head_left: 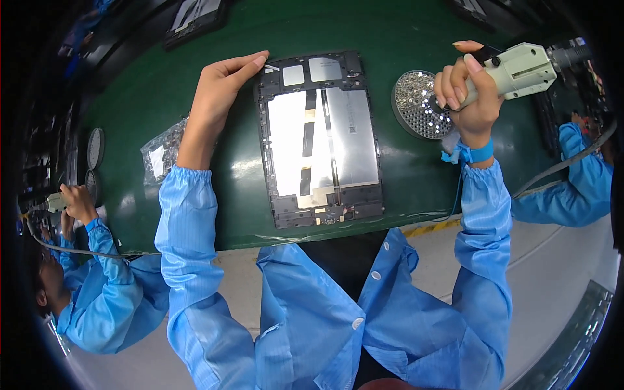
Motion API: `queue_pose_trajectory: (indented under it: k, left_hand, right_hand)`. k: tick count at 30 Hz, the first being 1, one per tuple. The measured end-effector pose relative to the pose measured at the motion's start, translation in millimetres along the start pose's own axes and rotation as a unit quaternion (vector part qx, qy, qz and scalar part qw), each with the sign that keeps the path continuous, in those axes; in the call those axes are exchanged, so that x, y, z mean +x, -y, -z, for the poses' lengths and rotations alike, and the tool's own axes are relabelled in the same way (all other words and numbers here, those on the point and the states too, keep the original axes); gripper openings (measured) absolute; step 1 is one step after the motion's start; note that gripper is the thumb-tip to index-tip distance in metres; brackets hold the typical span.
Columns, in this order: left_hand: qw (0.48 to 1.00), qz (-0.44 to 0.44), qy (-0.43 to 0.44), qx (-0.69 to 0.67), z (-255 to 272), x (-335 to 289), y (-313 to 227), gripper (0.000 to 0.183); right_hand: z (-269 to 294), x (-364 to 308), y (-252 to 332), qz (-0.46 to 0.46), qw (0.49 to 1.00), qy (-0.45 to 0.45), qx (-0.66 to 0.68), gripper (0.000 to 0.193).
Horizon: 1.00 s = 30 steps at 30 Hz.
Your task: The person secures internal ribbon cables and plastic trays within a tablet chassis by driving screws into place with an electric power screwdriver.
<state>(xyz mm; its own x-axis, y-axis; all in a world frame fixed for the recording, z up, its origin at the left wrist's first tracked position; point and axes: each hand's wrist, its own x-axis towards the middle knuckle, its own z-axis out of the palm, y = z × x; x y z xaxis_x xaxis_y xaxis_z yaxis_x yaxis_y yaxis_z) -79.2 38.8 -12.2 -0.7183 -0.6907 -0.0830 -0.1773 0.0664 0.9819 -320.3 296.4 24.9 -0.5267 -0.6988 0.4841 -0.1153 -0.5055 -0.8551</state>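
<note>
Tablet (323,146): black frame (361,201), 2 large silver panels (354,140); right hand (473,94) gripping screwdriver (520,73); left hand (220,84): hold unclear.

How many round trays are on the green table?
3: one tray near the right hand; a second tray and third tray at the far left, near a co-worker's hand. More may be hidden.

Hands: we have two of our own, left hand (221,88) and right hand (476,101).
Opened tablet (356,140): one before us.
Pale corded tools (525,73): two, one of them ours.
Round dishes (408,123): we count three.
Clear bag (156,159): one.
Blue wristbands (481,153): we see two.
White coat buttons (376,275): three on us.
Co-workers (110,305): at least two in sight.
</note>
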Motion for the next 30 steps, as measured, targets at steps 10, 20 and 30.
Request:
queue_pose_trajectory:
  k: [10,20,30]
  left_hand:
    - [0.995,-0.02,-0.073,-0.058,-10,-8,1,0.032]
    - [0.996,-0.019,-0.092,-0.01,-13,-7,11,0.032]
    - [0.996,0.01,-0.029,0.087,-2,-1,6,0.035]
  right_hand:
    - [0,-1,-2,-0.009,1.0,0.013,-0.006,0.033]
    - [1,-1,-4,0.002,1.0,0.017,0.007,0.034]
    - [1,-3,-4,-0.01,1.0,0.008,0.023,0.033]
